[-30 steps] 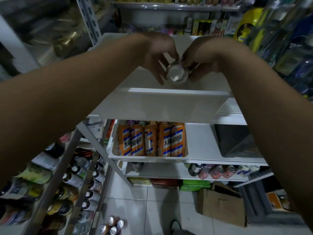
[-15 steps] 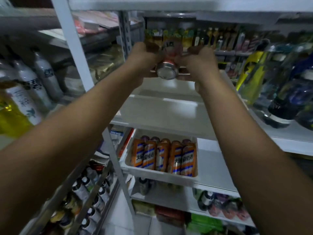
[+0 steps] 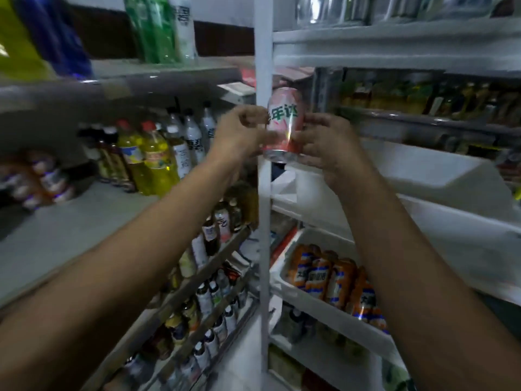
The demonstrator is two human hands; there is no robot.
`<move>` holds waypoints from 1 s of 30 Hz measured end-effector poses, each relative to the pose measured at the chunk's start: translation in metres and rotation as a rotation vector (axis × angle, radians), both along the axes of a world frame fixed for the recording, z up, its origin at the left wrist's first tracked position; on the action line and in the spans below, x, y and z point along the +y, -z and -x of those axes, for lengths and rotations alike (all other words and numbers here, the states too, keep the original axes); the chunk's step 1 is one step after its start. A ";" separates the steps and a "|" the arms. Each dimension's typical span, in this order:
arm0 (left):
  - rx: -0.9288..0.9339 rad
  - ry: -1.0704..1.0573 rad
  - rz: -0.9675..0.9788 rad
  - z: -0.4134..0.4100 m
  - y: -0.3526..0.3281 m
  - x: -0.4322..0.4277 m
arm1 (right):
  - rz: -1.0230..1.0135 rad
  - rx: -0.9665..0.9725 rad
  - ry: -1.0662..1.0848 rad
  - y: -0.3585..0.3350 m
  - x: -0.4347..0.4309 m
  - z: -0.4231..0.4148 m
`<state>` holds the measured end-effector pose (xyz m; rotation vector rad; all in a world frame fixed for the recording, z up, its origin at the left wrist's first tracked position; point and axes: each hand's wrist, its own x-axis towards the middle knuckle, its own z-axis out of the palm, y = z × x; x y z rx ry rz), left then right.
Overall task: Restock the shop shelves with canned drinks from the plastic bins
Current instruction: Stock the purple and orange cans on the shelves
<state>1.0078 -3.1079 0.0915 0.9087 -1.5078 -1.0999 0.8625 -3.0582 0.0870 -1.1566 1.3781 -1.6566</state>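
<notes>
Lower right, a white plastic bin (image 3: 318, 313) holds orange cans (image 3: 337, 280). Above it, the left hand (image 3: 239, 134) and right hand (image 3: 327, 148) both grip a pink can (image 3: 284, 122), held roughly upright in front of the white shelf post (image 3: 263, 52).

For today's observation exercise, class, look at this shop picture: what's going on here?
A person is holding one pink can up in front of the shelves, the left hand and the right hand gripping it on either side. The can is in the air, not yet set on any shelf. Lower right, a white plastic bin holds a row of orange cans. Bottles fill the shelves to the left.
</notes>
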 end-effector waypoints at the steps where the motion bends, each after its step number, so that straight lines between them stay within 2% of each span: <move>1: 0.011 -0.026 0.021 -0.013 0.001 0.003 | 0.008 0.007 -0.049 0.000 -0.003 -0.012; 5: -0.041 -0.143 0.100 -0.070 0.003 0.013 | 0.036 -0.018 -0.234 -0.001 -0.012 -0.067; 13: 0.008 -0.368 0.084 -0.202 0.019 0.041 | 0.038 -0.038 -0.541 0.014 -0.026 -0.188; 20: -0.068 -0.667 0.064 -0.301 0.040 0.084 | -0.005 0.059 -0.770 0.040 -0.028 -0.301; 26: -0.154 -0.888 0.000 -0.384 0.070 0.115 | -0.003 0.117 -0.861 0.074 -0.023 -0.402; 30: -0.149 -1.010 -0.031 -0.433 0.094 0.130 | -0.020 0.148 -0.909 0.101 -0.022 -0.469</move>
